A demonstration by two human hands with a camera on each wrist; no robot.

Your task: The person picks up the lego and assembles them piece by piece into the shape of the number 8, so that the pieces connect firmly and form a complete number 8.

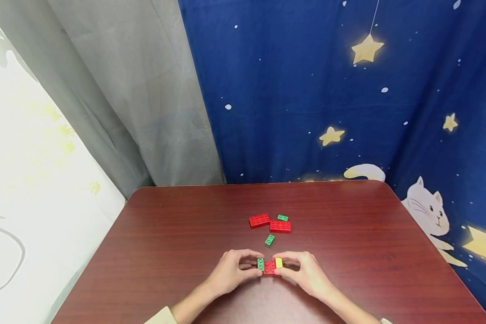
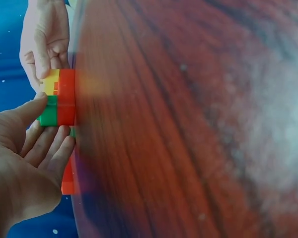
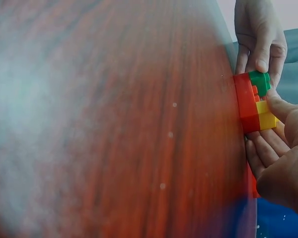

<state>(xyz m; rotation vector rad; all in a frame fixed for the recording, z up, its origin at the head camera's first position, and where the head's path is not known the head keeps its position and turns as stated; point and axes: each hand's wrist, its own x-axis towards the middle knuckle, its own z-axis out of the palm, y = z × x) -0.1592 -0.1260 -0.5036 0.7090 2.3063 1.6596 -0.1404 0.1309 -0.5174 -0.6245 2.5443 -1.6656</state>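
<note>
At the far left hangs a white curtain (image 1: 44, 180) with pale yellow and grey-green prints, and beside it a plain grey curtain (image 1: 146, 90). The dark reddish-brown worktop (image 1: 166, 234) spreads out in front of them, its far corners rounded. A pale sleeve (image 1: 163, 317) shows at the bottom edge, and from it the left hand (image 1: 231, 272) reaches inward, pinching the held green brick (image 1: 260, 264) between thumb and fingers. That brick sits on the left end of the base red brick (image 1: 269, 267), which lies between the two hands near the front of the worktop; its middle studs are bare.

Farther back lies the angled red brick (image 1: 259, 220), studs up. Rightward, the nearer loose green brick (image 1: 269, 240) lies slanted between this group and the hands. Next is the straight red brick (image 1: 281, 226), close against the angled one, with the farther loose green brick (image 1: 282, 217) just behind it.

On the base's right end sits the yellow brick (image 1: 279, 263), pinched between thumb and fingers of the right hand (image 1: 308, 272). Beyond the worktop, a blue curtain (image 1: 287, 90) carries yellow stars and, at far right, a printed white cat (image 1: 429, 209).
</note>
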